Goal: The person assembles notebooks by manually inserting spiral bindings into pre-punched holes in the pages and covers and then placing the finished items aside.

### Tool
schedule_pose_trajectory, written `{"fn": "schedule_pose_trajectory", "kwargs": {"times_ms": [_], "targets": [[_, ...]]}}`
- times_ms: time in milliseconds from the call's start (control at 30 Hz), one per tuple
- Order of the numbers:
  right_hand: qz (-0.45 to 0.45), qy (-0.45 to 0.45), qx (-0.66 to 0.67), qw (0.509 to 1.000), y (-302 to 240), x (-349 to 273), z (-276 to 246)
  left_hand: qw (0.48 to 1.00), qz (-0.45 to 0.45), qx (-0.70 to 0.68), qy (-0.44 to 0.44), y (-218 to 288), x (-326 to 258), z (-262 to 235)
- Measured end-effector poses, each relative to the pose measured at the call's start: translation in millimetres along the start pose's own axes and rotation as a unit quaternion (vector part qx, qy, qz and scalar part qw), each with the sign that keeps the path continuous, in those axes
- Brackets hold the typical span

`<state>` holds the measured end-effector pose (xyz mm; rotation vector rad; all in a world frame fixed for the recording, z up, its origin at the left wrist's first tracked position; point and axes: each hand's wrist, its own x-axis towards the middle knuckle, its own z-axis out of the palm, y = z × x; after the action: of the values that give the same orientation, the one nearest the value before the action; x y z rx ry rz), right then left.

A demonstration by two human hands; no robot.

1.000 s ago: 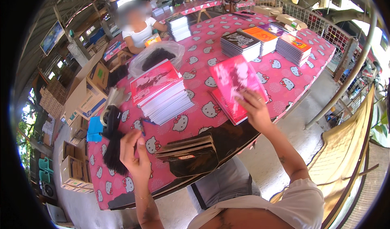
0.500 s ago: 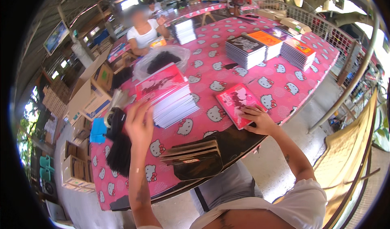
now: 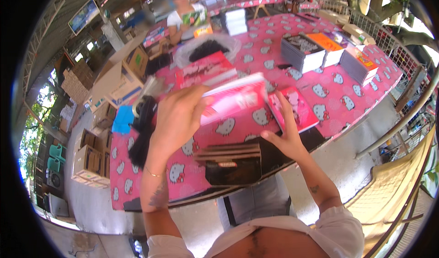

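My left hand (image 3: 179, 114) grips a pink notebook (image 3: 235, 99) by its left end, holding it tilted above the table. The notebook is blurred by motion. Behind it lies a stack of red-covered notebooks (image 3: 208, 68), partly hidden by my hand and the held one. My right hand (image 3: 287, 137) is open, thumb and fingers spread, beside the near left edge of a red and pink notebook (image 3: 302, 111) lying flat on the table. Whether the fingertips touch that notebook I cannot tell.
On the pink patterned table (image 3: 247, 141) stand notebook stacks, dark (image 3: 302, 52) and orange (image 3: 361, 66). A dark open-topped box (image 3: 233, 169) sits at the near edge. A clear bag of black pieces (image 3: 208, 50), black strips (image 3: 144, 139) and cartons (image 3: 121, 82) are leftward. Another person (image 3: 183, 18) sits beyond.
My left hand has taken a notebook from the stack and moved it rightward. My right hand has lifted off the flat notebook's cover and spread its fingers. The view has shifted.
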<state>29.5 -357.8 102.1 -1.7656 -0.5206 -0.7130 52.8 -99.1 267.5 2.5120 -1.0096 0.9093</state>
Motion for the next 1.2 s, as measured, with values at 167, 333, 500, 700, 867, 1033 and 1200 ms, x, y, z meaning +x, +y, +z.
{"fn": "schedule_pose_trajectory", "kwargs": {"times_ms": [167, 333, 500, 700, 867, 1033, 1200], "targets": [[0.181, -0.106, 0.249, 0.945, 5.6, -43.6, 8.1, 0.969, -0.052, -0.137, -0.2, 28.2, -14.3, -15.0], [0.237, -0.088, 0.223, 0.942, 7.9, -66.9, 16.6, 0.959, -0.01, -0.087, -0.269, 43.4, -16.6, -14.7], [0.154, -0.087, 0.159, 0.971, -1.9, -66.8, 27.5, 0.964, -0.011, -0.062, -0.257, 32.4, -44.6, -3.2], [0.196, -0.071, 0.253, 0.945, 8.4, -87.8, 60.7, 0.983, -0.1, 0.127, -0.084, 42.0, -142.4, 52.7], [0.186, -0.099, 0.143, 0.967, 7.3, -82.6, 77.5, 0.861, -0.411, -0.227, 0.196, 37.9, -248.0, 139.0], [0.15, -0.095, 0.125, 0.976, 57.5, -77.1, 35.2, 0.911, -0.403, 0.004, 0.086, -74.6, -251.4, 97.5], [0.199, -0.091, 0.213, 0.952, 51.5, -75.2, 42.8, 0.857, -0.399, 0.325, -0.024, -173.1, -292.9, 91.5]]}}
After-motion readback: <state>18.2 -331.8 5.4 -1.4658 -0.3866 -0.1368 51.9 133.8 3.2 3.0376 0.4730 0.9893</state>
